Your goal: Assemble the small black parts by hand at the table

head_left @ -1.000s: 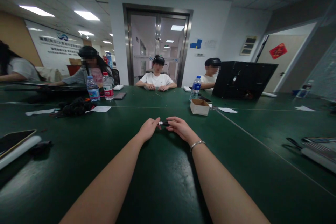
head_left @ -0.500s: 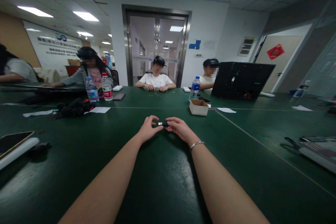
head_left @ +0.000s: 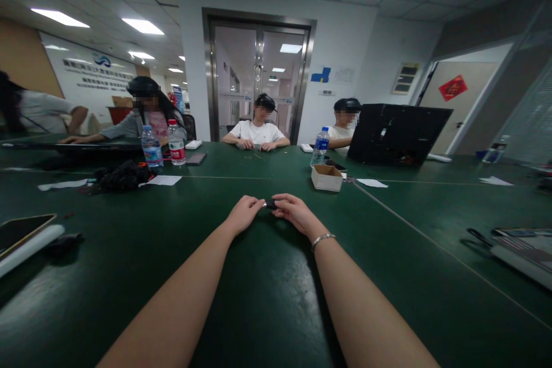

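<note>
A small black cylinder with a silver end (head_left: 270, 205) is held level between my hands, just above the green table (head_left: 267, 276). My right hand (head_left: 297, 214), with a bangle at the wrist, grips its black end between thumb and fingers. On the other side, my left hand (head_left: 244, 215) has its thumb and fingers closed at the silver end, which they mostly cover. What kind of thing the cylinder is, I cannot tell.
Beyond my hands stands an open cardboard box (head_left: 326, 177), with a water bottle (head_left: 319, 148) behind it. A black tangled bundle (head_left: 122, 176) and two bottles lie to the left. A phone (head_left: 26, 234) is at the left edge. Several people sit across the table.
My left fingers, spread around the silver end before, have closed onto it. My right hand has kept its grip and place. At the far left, a person has shifted an arm.
</note>
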Tool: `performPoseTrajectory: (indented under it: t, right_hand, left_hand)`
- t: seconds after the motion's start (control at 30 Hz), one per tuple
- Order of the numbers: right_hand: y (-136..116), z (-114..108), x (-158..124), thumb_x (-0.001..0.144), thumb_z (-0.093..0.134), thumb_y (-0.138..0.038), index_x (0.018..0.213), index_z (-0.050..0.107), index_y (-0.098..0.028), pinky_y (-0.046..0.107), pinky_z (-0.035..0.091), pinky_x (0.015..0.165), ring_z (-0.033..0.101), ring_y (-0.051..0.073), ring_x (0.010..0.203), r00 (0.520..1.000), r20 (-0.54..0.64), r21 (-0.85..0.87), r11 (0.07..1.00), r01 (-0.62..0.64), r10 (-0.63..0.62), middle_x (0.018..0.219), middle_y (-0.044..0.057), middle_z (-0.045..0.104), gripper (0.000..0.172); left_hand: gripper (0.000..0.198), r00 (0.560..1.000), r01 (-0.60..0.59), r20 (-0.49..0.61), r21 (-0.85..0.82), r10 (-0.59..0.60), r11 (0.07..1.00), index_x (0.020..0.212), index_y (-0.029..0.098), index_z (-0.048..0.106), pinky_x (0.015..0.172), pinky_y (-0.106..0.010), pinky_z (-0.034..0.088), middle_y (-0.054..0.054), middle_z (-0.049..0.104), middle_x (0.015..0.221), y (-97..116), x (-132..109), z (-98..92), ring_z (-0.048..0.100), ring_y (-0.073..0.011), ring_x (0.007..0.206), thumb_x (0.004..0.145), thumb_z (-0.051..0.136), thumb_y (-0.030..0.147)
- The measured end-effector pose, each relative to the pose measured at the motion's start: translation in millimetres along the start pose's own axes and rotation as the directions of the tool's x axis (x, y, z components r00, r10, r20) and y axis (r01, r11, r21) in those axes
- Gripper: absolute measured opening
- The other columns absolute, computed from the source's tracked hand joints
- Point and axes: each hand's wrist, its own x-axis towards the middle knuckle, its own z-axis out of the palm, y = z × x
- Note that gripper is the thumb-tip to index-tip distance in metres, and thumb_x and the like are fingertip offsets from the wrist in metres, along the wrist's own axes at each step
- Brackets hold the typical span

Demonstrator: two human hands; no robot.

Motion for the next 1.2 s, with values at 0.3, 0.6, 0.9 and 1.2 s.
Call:
performPoseTrajectory:
  t: [0.3, 0.6, 0.9, 1.2]
  right_hand:
    - [-0.4, -0.1, 0.0, 0.073, 0.063, -0.009, 0.089, 0.063, -0.013, 0.017, 0.053, 0.055, 0.062, 0.008, 0.055, 1.0, -0.001, 0.005, 1.0, -0.005, 0.005, 0.07, 0.003, 0.066, 0.017]
    - [-2.0, 1.7, -1.8, 0.072, 0.064, -0.009, 0.09, 0.063, -0.012, 0.017, 0.053, 0.056, 0.062, 0.008, 0.057, 1.0, 0.011, -0.024, 1.0, -0.006, 0.006, 0.073, 0.004, 0.066, 0.018]
    - [-0.6, 0.3, 0.8, 0.073, 0.062, -0.009, 0.09, 0.063, -0.013, 0.016, 0.053, 0.057, 0.062, 0.008, 0.057, 0.999, 0.036, -0.028, 1.0, -0.002, 0.003, 0.073, 0.003, 0.065, 0.018]
    - [-0.7, 0.3, -0.2, 0.075, 0.06, -0.008, 0.09, 0.062, -0.013, 0.017, 0.054, 0.058, 0.063, 0.008, 0.058, 1.0, 0.016, -0.021, 1.0, -0.016, 0.017, 0.074, 0.004, 0.065, 0.017]
  left_hand:
    - [0.03, 1.0, -0.01, 0.003, -0.052, 0.01, 0.999, 0.084, 0.02, 0.065, 0.086, -0.032, 0.043, -0.006, 0.056, 0.101, 0.1, -1.4, -2.0, 0.056, -0.0201, 0.093, 0.073, 0.057, 0.047]
    - [0.045, 1.0, -0.009, -0.001, 0.047, 0.009, 0.999, 0.072, 0.02, 0.068, 0.079, -0.03, 0.043, -0.005, 0.061, 0.089, 9.5, -5.3, -4.1, 0.056, -0.0201, 0.085, 0.078, 0.044, 0.057]
    - [0.046, 1.0, -0.014, -0.004, 0.044, 0.015, 0.999, 0.082, 0.018, 0.066, 0.078, -0.031, 0.044, -0.005, 0.063, 0.091, 2.0, -1.7, -0.6, 0.057, -0.0188, 0.083, 0.079, 0.043, 0.058]
    - [0.043, 1.0, -0.007, -0.001, 0.045, 0.007, 0.999, 0.083, 0.019, 0.066, 0.083, -0.03, 0.043, -0.005, 0.061, 0.094, 5.7, -4.2, -2.4, 0.057, -0.0194, 0.089, 0.077, 0.047, 0.057]
